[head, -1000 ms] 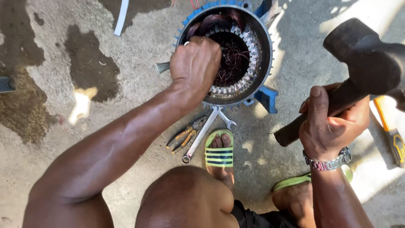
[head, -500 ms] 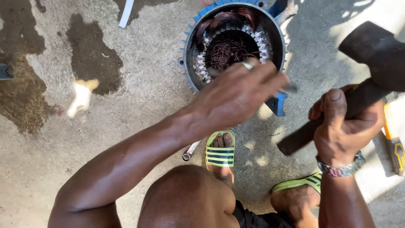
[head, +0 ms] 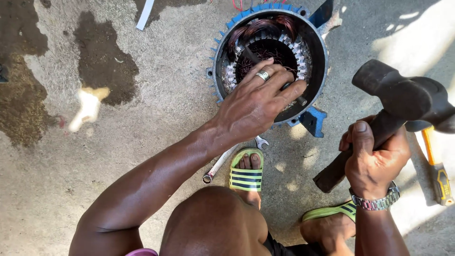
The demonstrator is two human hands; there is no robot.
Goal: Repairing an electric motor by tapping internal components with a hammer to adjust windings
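Stained concrete floor (head: 61, 189). Lower right of frame: right hand (head: 377, 159) is clenching the hammer (head: 403, 102), now lowered. Centre: left hand (head: 258, 102), having shifted, is pinching a chisel (head: 294, 92) against the motor housing (head: 269, 57), upper centre.

The floor (head: 156, 142) is rough grey concrete, gritty and uneven, seen from straight above. Dark stains mark it: a large blotch (head: 102, 61) near the top middle-left, and a broader brownish patch (head: 19, 99) along the left edge. Hard sunlight falls in from the right, where a bright wash (head: 412, 42) spreads over the upper right corner. Small sun flecks dot the lower middle, and one bright spot (head: 87, 106) lies just beside the dark blotch. No walls, windows or furniture show.
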